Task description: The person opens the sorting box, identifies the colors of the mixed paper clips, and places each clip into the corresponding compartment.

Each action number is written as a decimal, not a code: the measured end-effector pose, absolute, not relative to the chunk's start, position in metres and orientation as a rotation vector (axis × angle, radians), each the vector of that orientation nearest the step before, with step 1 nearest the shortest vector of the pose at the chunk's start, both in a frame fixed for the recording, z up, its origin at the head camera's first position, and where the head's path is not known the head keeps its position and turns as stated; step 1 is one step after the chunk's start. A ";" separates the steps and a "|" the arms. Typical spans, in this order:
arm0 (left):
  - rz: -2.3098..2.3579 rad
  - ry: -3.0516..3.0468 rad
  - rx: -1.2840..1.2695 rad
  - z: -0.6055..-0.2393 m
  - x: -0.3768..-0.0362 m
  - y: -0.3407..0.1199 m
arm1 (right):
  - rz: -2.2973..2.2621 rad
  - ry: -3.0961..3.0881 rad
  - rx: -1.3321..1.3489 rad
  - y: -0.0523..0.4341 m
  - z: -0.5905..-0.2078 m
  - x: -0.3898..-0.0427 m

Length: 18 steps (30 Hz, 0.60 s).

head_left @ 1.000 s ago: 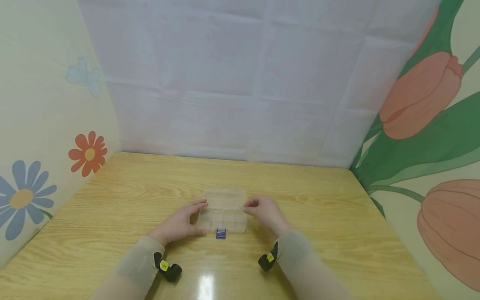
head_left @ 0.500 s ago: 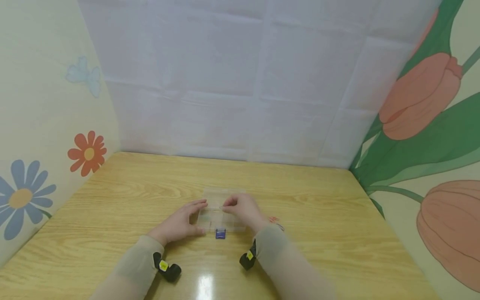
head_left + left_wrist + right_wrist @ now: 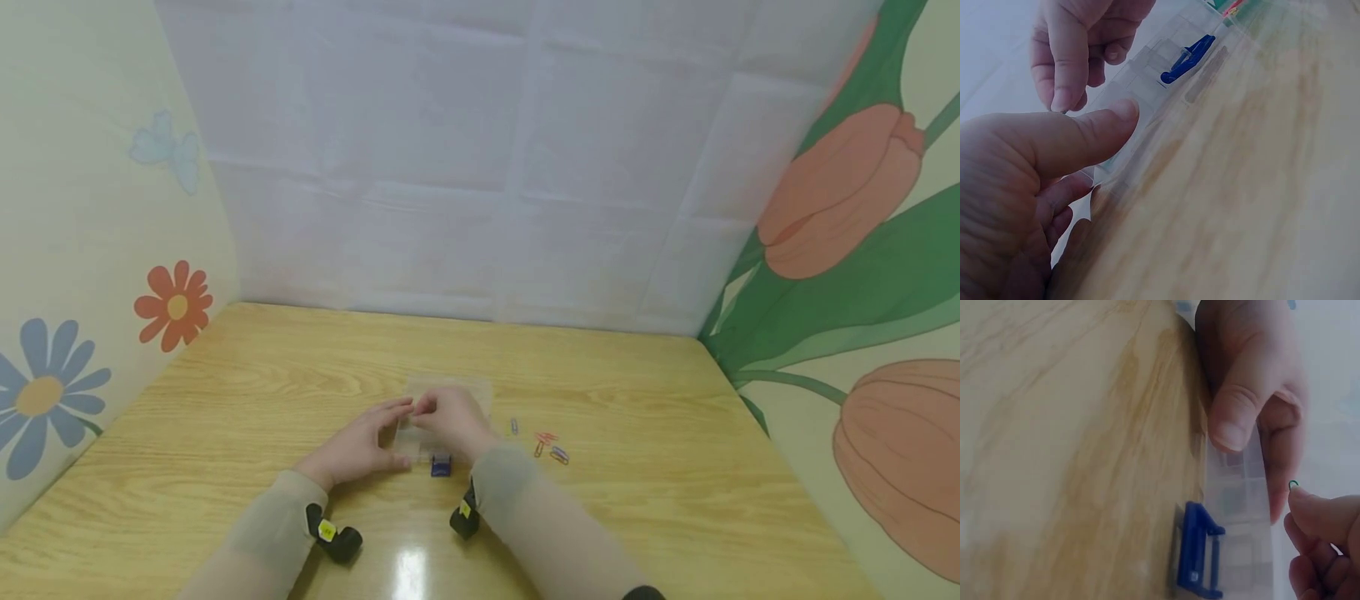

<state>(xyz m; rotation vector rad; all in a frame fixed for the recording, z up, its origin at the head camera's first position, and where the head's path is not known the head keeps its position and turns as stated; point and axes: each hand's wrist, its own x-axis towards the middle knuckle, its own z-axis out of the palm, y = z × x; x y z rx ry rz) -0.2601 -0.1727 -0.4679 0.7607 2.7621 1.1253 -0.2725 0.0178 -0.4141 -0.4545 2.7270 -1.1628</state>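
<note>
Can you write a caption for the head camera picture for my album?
Two hands, left and right, meet over a clear plastic compartment box on a wooden table.

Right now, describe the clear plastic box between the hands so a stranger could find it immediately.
On the wooden table, look near the middle, where the left hand and the right hand meet. The clear compartment box lies flat there; unlike the loose paper clips to its right, it has a blue latch.
</note>
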 end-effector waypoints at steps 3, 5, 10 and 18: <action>1.123 2.766 0.750 -0.469 -0.260 -0.173 | -1.155 2.725 -0.451 0.014 -0.416 -0.273; 1.121 2.768 0.748 -0.469 -0.261 -0.173 | -1.142 2.728 -0.455 0.013 -0.417 -0.274; 1.125 2.763 0.745 -0.469 -0.261 -0.173 | -1.098 2.737 -0.461 0.009 -0.419 -0.275; 1.133 2.756 0.739 -0.468 -0.260 -0.173 | -1.083 2.743 -0.488 0.009 -0.418 -0.275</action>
